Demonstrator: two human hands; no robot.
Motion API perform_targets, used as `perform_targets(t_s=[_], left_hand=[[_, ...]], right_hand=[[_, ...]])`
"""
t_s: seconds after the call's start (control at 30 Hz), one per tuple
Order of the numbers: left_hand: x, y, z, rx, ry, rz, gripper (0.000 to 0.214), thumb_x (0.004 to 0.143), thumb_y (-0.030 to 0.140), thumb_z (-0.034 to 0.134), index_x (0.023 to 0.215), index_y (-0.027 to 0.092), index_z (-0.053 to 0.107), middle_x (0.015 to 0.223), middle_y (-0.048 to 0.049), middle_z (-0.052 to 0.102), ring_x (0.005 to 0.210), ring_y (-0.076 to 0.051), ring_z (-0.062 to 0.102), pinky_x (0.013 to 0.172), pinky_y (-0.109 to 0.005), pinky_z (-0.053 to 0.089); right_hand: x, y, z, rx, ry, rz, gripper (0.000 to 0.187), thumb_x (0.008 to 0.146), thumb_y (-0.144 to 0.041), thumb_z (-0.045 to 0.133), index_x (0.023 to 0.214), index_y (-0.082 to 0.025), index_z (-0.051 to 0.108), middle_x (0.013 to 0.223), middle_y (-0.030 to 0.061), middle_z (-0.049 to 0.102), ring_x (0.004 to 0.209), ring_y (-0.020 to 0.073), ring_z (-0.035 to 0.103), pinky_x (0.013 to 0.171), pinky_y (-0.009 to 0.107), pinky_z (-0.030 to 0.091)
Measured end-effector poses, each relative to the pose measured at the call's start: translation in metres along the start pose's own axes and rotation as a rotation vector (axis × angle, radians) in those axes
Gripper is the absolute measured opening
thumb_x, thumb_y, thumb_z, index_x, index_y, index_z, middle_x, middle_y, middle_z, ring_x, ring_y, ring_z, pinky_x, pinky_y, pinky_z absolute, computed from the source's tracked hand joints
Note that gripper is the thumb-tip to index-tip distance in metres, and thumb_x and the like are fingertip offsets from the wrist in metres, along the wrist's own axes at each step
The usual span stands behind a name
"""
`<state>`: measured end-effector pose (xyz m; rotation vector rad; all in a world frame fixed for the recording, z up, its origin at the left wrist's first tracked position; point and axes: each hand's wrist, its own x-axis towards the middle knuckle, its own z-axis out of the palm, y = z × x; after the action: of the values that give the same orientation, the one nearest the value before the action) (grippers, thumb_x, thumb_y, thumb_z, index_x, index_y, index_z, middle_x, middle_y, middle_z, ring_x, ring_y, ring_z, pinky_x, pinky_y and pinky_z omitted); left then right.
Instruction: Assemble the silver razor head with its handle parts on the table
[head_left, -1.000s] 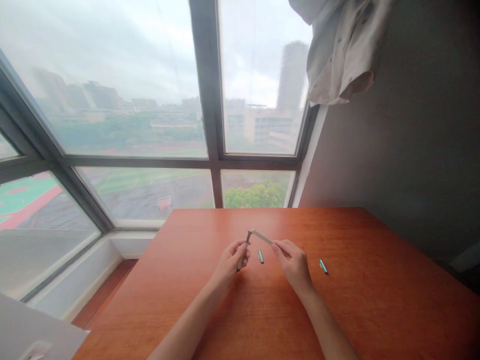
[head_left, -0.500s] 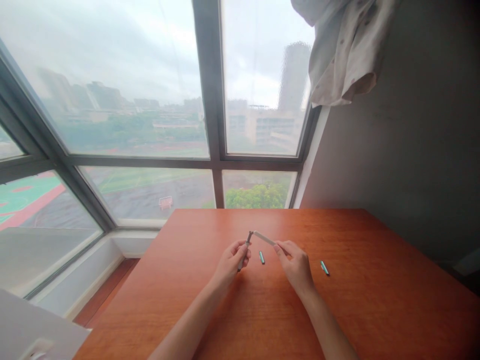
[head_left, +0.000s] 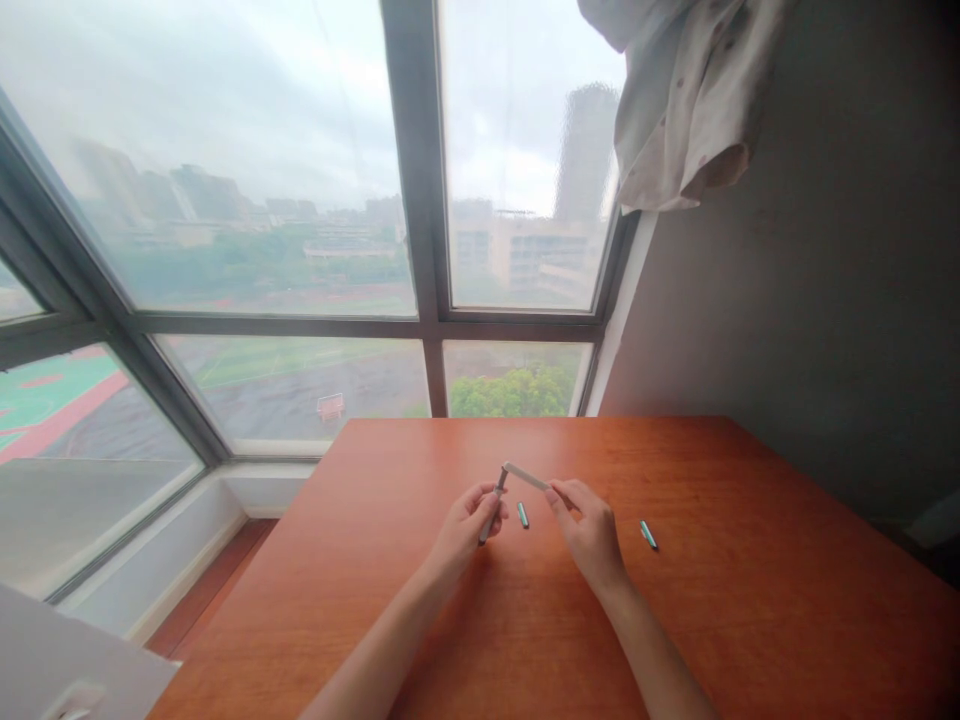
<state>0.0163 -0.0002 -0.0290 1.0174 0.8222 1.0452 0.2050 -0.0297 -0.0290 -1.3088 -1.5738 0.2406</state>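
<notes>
My left hand (head_left: 474,520) is closed around a slim grey stick-like tool (head_left: 488,522) with a narrow dark upper end, held tilted upright. Between the thumb and fingers of my right hand (head_left: 589,525) is a slim pale stick (head_left: 527,477), slanting up to the left. The far tip of this stick meets the top of the grey tool, or lies just at it. I cannot make out the exact kind of either thing. A small teal-and-black piece (head_left: 523,515) lies on the table between my hands. Another teal-and-black piece (head_left: 649,535) lies right of my right hand.
The reddish-brown wooden table (head_left: 337,620) reaches up to large windows with grey frames (head_left: 431,325). A pale shirt (head_left: 686,120) hangs at the upper right before a dark wall (head_left: 810,300). A white ledge (head_left: 202,540) runs along the left.
The pale stick's tip has come slightly closer to the top of the grey tool, closing the small gap. My left hand has shifted a little to the right.
</notes>
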Motion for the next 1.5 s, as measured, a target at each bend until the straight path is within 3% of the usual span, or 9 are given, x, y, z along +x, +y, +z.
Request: perform_targets(t_s=[0.17, 0.53, 1.0, 1.5], left_hand=[[0.001, 0.000, -0.002, 0.009, 0.023, 0.045, 0.042, 0.071, 0.048, 0.070, 0.097, 0.015, 0.065, 0.071, -0.0011, 0.059, 0.054, -0.008, 0.046, 0.054, -0.022, 0.031], [0.006, -0.004, -0.011, 0.033, 0.046, 0.030, 0.048, 0.070, 0.050, 0.070, 0.101, 0.014, 0.066, 0.072, -0.0024, 0.059, 0.057, -0.009, 0.047, 0.055, -0.022, 0.032], [0.004, -0.005, -0.008, 0.076, 0.038, 0.085, 0.044, 0.074, 0.049, 0.066, 0.100, 0.014, 0.067, 0.071, -0.0019, 0.058, 0.056, -0.009, 0.043, 0.053, -0.022, 0.028], [0.002, -0.001, -0.007, 0.112, 0.064, 0.090, 0.045, 0.072, 0.048, 0.069, 0.101, 0.013, 0.067, 0.072, -0.0037, 0.060, 0.060, -0.011, 0.046, 0.057, -0.023, 0.033]], right_hand=[[0.002, 0.004, -0.002, -0.120, 0.027, -0.031, 0.029, 0.091, -0.039, 0.048, 0.093, -0.020, 0.070, 0.081, 0.0051, 0.068, 0.071, 0.0173, 0.061, 0.074, 0.030, 0.043], [0.002, 0.005, -0.002, -0.067, 0.043, -0.022, 0.026, 0.090, -0.037, 0.050, 0.096, -0.022, 0.071, 0.084, 0.0046, 0.068, 0.075, 0.0178, 0.061, 0.074, 0.029, 0.044], [0.001, 0.004, 0.001, -0.140, 0.032, -0.043, 0.031, 0.091, -0.042, 0.047, 0.094, -0.021, 0.071, 0.085, 0.0065, 0.068, 0.078, 0.0195, 0.061, 0.076, 0.032, 0.042], [0.002, 0.001, 0.001, -0.083, 0.008, -0.023, 0.032, 0.092, -0.041, 0.046, 0.096, -0.020, 0.071, 0.085, 0.0059, 0.067, 0.077, 0.0189, 0.061, 0.076, 0.031, 0.043]])
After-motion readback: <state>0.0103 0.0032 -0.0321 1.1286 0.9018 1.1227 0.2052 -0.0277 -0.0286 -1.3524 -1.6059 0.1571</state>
